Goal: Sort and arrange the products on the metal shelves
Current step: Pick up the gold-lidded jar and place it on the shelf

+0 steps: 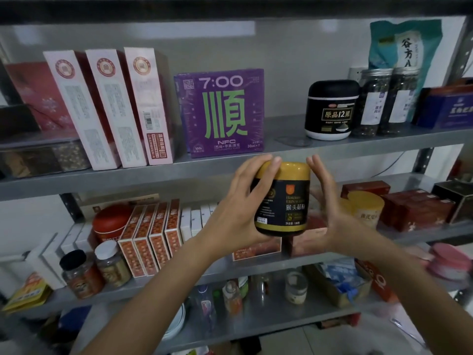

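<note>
Looks like a small shop's stockroom or storage corner. Evidence: grey metal shelves [230, 170] on perforated uprights [70, 206], 3 loaded tiers, set against a plain white wall [294, 55]. Stock is sealed retail packs, often in multiples: 3 identical pink-white boxes [110, 106], 4 matching orange boxes [151, 239], a purple 7:00 carton [222, 111] and a labelled black jar [332, 108]. One box shows a barcode [149, 123]. Labels are printed in Chinese.

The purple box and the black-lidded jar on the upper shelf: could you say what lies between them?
Head view: mostly bare shelf, with one flat clear round piece lying between purple box and black-lidded jar.
</note>
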A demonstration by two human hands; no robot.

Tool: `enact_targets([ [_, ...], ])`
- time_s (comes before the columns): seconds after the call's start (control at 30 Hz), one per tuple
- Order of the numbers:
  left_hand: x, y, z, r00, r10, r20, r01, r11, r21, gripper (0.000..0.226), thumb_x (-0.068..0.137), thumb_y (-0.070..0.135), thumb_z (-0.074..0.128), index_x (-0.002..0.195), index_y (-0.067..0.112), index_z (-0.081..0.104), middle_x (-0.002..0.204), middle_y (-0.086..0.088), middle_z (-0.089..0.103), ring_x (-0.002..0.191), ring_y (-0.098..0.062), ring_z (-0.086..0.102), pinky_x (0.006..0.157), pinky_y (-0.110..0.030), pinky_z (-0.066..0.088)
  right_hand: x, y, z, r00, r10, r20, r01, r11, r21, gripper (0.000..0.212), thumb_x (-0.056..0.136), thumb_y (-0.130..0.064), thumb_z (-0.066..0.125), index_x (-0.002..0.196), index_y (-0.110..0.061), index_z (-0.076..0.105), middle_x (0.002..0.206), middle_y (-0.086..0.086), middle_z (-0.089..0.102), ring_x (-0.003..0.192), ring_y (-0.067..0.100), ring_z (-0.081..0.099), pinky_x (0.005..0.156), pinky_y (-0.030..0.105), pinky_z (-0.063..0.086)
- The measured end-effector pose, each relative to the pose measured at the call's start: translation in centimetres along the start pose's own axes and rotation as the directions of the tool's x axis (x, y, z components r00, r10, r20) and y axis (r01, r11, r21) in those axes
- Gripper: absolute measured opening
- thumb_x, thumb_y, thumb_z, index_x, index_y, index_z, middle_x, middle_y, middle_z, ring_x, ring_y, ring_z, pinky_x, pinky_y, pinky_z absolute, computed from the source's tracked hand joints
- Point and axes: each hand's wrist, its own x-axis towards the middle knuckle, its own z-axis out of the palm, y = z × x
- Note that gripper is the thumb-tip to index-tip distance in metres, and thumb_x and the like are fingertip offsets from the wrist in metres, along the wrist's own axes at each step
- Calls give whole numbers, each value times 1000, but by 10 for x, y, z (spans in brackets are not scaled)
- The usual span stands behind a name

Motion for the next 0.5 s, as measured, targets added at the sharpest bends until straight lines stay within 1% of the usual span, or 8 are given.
enact_targets([
  [0.07, -8, 3, 0, 1000, -8, -16, 8, 1000, -24, 106, 74, 51, 73, 151, 22, 6, 155, -4, 11, 147, -23, 14, 117, -27, 23, -1, 7, 3, 996, -78, -46, 63, 962, -265, 151, 47, -40, 94, 138, -62, -24, 154, -35, -14, 147, -3, 5, 118, 36, 22],
  [0.1, -10, 4, 0, 1000, -6, -23, 5, 999, -40, 106, 74, 51, 73, 150, 20, 8, 155, -4, 11, 147, -23, 14, 118, -29, 24, 0, 9, 4, 990, -124, -70, 96, 945, -314, 150, 48, -42, 93, 139, -60, -25, 155, -32, -19, 147, -3, -2, 118, 33, 19],
  [0.17, -13, 8, 0, 999, 13, -31, -15, 998, -63, 105, 74, 49, 76, 150, 17, 11, 154, -7, 12, 147, -25, 15, 118, -34, 28, 3, 11, 3, 977, -192, -94, 156, 940, -304, 149, 49, -42, 92, 142, -57, -24, 159, -25, -17, 148, -1, 0, 116, 24, 22],
  [0.23, -15, 11, 0, 999, 29, -46, -33, 996, -84, 104, 73, 45, 79, 149, 15, 15, 154, -9, 13, 146, -27, 16, 117, -38, 32, 6, 12, 3, 965, -247, -92, 212, 935, -283, 152, 49, -29, 96, 146, -53, -19, 161, -22, -11, 146, -6, 8, 109, 8, 26],
  [0.27, -16, 12, -1, 998, 24, -50, -29, 995, -97, 104, 73, 45, 80, 149, 14, 16, 154, -9, 13, 146, -27, 16, 116, -40, 34, 7, 12, 2, 961, -263, -88, 231, 934, -273, 152, 49, -24, 97, 148, -51, -15, 162, -20, -6, 144, -9, 12, 106, 5, 28],
  [0.37, -17, 14, -8, 999, -36, 0, 36, 993, -109, 107, 71, 44, 81, 149, 20, 12, 157, -5, 7, 147, -21, 18, 107, -47, 45, 6, 7, 3, 941, -320, -108, 272, 909, -317, 147, 45, -28, 98, 151, -44, -3, 158, -13, 9, 141, -8, 18, 106, 4, 27],
  [0.43, -16, 15, -12, 995, -84, 52, 87, 994, -59, 109, 72, 48, 77, 151, 26, 5, 160, -3, 0, 145, -21, 23, 99, -49, 50, 5, 4, 6, 913, -377, -155, 287, 865, -411, 142, 43, -36, 98, 152, -31, 6, 152, -3, 15, 139, -7, 16, 108, 5, 23],
  [0.5, -16, 16, -13, 990, -124, 72, 122, 992, 29, 110, 73, 53, 69, 152, 26, -2, 162, -3, -7, 147, -23, 20, 103, -52, 46, 4, 2, 8, 880, -428, -206, 282, 820, -498, 137, 44, -42, 96, 149, -21, 11, 148, 3, 18, 139, -1, 17, 112, 13, 24],
])
